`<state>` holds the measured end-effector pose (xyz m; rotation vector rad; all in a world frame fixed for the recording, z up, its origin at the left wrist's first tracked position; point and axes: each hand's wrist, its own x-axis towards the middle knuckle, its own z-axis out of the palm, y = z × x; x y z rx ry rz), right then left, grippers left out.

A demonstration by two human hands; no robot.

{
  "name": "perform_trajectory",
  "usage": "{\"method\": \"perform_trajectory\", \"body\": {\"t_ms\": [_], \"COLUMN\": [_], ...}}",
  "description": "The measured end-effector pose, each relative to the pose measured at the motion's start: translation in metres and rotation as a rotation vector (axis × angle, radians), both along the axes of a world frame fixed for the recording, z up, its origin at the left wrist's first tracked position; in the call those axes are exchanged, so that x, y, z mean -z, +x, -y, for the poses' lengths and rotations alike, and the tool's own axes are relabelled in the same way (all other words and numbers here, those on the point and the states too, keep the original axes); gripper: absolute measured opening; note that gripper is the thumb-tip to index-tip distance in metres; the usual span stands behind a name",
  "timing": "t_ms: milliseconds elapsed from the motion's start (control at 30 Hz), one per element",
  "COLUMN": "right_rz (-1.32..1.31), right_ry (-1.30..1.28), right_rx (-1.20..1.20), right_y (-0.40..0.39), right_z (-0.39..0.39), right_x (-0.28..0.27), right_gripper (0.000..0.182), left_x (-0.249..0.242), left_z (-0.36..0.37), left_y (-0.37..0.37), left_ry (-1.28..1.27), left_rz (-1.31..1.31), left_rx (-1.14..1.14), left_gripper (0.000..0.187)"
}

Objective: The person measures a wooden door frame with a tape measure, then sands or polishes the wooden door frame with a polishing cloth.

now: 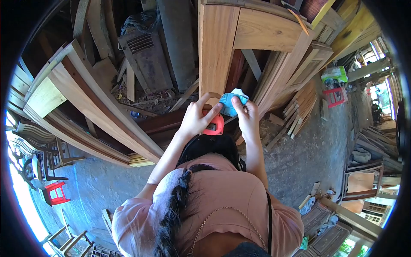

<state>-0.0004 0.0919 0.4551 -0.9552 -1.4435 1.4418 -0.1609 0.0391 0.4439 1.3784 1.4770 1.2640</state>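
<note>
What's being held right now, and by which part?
A small, teal-blue, white-edged piece: the left hand has its left edge, the right hand its right side. Whether the left hand also holds the rounded coral-red case is unclear.

Grey flr (291,158) w/ red stool (54,186)

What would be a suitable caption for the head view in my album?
Left hand and right hand handling a small blue object, a red-orange item just below, near a wooden frame.
</note>
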Motion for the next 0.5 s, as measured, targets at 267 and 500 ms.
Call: {"method": "perform_trajectory", "body": {"t_ms": [267, 500], "right_rz": [-0.032, 0.081], "right_ry": [0.045, 0.084], "right_rx": [0.050, 0.040], "right_y": [-0.010, -0.010], "right_z": [-0.006, -0.001], "right_x": [0.018, 0.019], "right_gripper": [0.030, 0.026], "left_x": [0.027, 0.029], "left_z": [0.000, -0.003], "left_y": [-0.005, -0.003], "left_ry": [0.003, -0.025], "left_rz": [0.094, 0.200], "left_rx": [0.092, 0.003], "left_gripper": [0.026, 0.025]}}
